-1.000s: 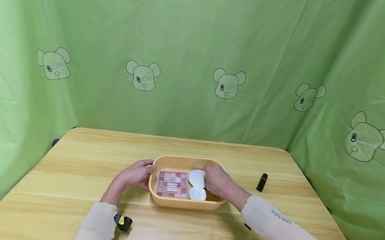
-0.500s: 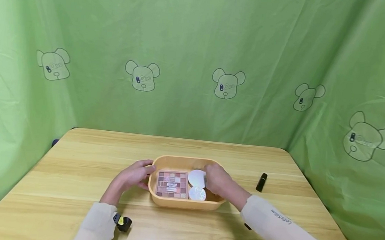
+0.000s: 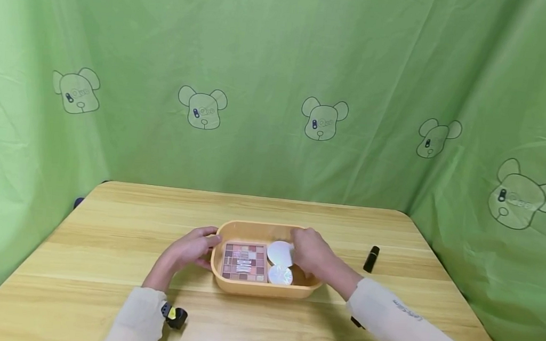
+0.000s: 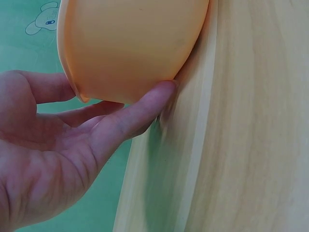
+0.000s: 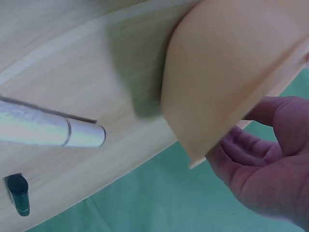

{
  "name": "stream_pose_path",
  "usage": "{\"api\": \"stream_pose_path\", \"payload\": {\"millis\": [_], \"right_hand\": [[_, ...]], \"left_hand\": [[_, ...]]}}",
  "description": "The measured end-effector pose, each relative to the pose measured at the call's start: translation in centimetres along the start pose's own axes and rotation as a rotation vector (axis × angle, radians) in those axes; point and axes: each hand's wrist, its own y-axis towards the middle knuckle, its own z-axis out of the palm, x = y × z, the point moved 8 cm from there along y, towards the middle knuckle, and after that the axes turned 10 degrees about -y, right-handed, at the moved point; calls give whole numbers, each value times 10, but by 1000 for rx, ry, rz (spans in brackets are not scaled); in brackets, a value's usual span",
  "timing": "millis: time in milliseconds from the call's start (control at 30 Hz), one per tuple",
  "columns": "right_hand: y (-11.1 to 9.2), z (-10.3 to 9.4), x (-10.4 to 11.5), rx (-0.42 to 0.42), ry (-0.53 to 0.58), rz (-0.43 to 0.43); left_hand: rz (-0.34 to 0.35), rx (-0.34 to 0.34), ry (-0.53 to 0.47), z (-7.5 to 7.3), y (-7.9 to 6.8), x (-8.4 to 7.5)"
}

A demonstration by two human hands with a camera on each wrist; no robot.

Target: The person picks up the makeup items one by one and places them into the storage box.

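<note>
The orange, oval plastic basin (image 3: pixel 263 289) sits at lower centre, its left rim gripped by the left hand (image 3: pixel 193 247), while the right hand (image 3: pixel 313 254) has just edged rightward, fingers too hidden to tell their hold, seemingly leaving the basin steady.

Right hand (image 3: pixel 315 253) slightly farther right

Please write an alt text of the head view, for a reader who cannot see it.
A person's left grip holds the left end of an orange tub, and the right grip bends over its right end. Inside lie an eyeshadow palette and two round white compacts; a lipstick-like black tube lies to the right on the wooden table.
</note>
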Motion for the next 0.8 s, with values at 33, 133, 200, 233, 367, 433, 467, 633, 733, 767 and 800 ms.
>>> {"api": "stream_pose_path", "payload": {"millis": [33,133,200,233,367,433,467,633,733,767,800], "right_hand": [[0,-3,0,-6,12,0],[0,-12,0,-50,9,-8],[1,-18,-2,-85,-9,-11],[1,-21,-2,-106,-26,-17],[0,-30,-8,-164,-59,-21],[-1,-34,-13,-184,-55,-11],[-2,-36,-15,-192,-51,-6],[-5,-44,-28,-228,-64,4],[-7,-46,-35,-228,-71,9],[-7,-46,-37,-226,-71,12],[-8,-46,-39,-218,-69,16]], "left_hand": [[0,-2,1,0,0,0],[-1,-2,7,-1,-1,-1],[-2,-1,10,-1,-1,-1],[-3,-1,9,-1,-1,-1],[-7,5,7,0,-1,-1],[-7,6,7,0,-1,-1],[-6,5,8,0,-1,-1],[-5,-3,13,0,-1,-1],[-6,-3,17,0,-1,-1],[-6,-5,14,0,-2,-1],[-7,-5,13,0,-2,-1]]}}
